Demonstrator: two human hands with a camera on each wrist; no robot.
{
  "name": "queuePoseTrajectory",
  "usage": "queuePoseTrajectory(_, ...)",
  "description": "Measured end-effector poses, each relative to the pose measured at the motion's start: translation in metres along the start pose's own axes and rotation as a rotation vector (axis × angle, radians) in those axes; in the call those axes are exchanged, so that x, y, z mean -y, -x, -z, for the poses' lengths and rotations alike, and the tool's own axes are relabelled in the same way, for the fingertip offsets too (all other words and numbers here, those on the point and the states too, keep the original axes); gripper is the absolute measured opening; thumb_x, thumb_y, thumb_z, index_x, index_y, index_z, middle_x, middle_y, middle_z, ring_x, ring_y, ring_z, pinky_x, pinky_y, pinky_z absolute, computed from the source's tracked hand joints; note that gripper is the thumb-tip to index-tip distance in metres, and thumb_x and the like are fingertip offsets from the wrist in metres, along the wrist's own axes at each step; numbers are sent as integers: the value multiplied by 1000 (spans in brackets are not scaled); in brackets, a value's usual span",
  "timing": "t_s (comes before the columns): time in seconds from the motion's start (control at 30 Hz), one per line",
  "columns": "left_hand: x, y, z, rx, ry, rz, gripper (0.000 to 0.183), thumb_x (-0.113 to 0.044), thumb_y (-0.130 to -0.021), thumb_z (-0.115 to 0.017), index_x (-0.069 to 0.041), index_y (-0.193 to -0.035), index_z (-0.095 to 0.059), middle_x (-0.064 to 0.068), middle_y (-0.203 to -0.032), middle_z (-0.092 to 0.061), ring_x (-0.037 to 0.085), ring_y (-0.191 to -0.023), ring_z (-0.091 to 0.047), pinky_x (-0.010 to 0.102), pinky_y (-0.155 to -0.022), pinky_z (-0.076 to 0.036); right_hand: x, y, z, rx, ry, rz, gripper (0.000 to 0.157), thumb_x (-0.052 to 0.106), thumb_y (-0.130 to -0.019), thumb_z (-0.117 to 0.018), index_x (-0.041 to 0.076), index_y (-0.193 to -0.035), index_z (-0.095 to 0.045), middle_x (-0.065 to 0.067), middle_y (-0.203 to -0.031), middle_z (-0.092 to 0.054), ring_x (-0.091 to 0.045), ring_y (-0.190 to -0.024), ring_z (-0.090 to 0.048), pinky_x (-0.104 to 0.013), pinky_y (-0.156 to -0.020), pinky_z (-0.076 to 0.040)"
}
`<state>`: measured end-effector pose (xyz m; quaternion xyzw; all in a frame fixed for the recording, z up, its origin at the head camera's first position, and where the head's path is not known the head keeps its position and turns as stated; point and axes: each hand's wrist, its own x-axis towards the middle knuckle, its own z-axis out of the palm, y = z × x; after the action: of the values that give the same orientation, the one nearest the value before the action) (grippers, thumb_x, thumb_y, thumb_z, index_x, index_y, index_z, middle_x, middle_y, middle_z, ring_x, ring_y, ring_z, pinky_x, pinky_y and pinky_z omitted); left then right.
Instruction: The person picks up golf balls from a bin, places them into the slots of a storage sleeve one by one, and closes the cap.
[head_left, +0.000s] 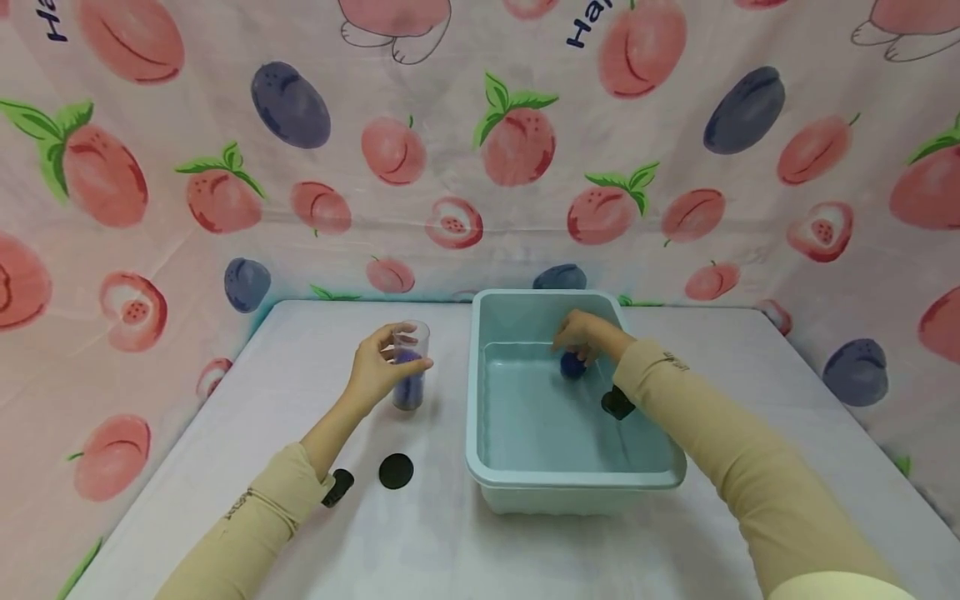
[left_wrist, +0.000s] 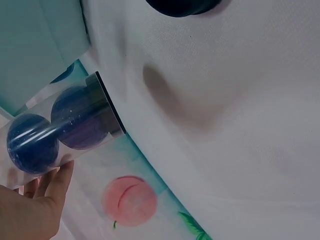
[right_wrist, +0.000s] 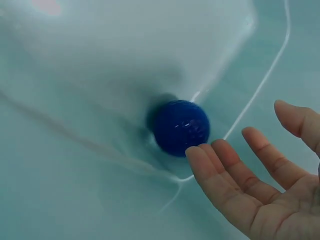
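My left hand (head_left: 377, 367) grips a clear cylindrical tube (head_left: 412, 337), thumb on one side and fingers on the other, holding it upright. Two blue balls (left_wrist: 32, 143) are stacked inside, above the tube's dark base (left_wrist: 105, 102). Over in the pale teal basin (head_left: 570, 479), my right hand (head_left: 588, 333) reaches down with fingers spread and slightly bent. Beside its fingertips a loose blue ball (right_wrist: 181, 128) lies in the basin's corner; one fingertip overlaps it in the right wrist view, and whether they touch I cannot tell.
A black disc (head_left: 396, 471) lies on the white tabletop (head_left: 420, 542), left of the basin. Black straps or devices show at the left wrist (head_left: 339, 487) and right wrist (head_left: 618, 403). A fruit-patterned cloth (head_left: 450, 125) hangs behind the table.
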<state>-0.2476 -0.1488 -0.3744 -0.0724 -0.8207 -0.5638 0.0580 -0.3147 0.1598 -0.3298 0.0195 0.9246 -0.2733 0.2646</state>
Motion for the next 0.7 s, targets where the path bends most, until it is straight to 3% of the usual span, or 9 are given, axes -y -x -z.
queuePoseTrajectory(0.17, 2, 1, -1, -1, -5, 11, 57, -14, -75, -80, -8, -126, -55, 18, -119, -62, 35, -111, -59, 47, -95, -49, -6, -2, 0, -24, 33, -22, 45, 17, -92, -56, -6, -130, -47, -29, -122, -51, -43, -112, -55, -47, -89, -52)
queuePoseTrajectory(0.43, 2, 5, -3, 6, 12, 1, 56, -12, -74, -80, -6, -125, -55, 21, -119, -61, 34, -109, -61, 45, -94, -50, -8, -12, -5, -59, 57, -80, 41, 14, -90, -58, -10, -121, -46, -29, -119, -51, -42, -107, -57, -47, -88, -53)
queuePoseTrajectory(0.7, 0, 6, -3, 15, -1, 9, 57, -12, -75, -79, -7, -126, -55, 20, -120, -61, 34, -110, -60, 45, -92, -51, -5, -18, -10, -42, 69, -98, 23, 9, -88, -61, -5, -101, -49, -19, -100, -51, -32, -90, -57, -44, -84, -55)
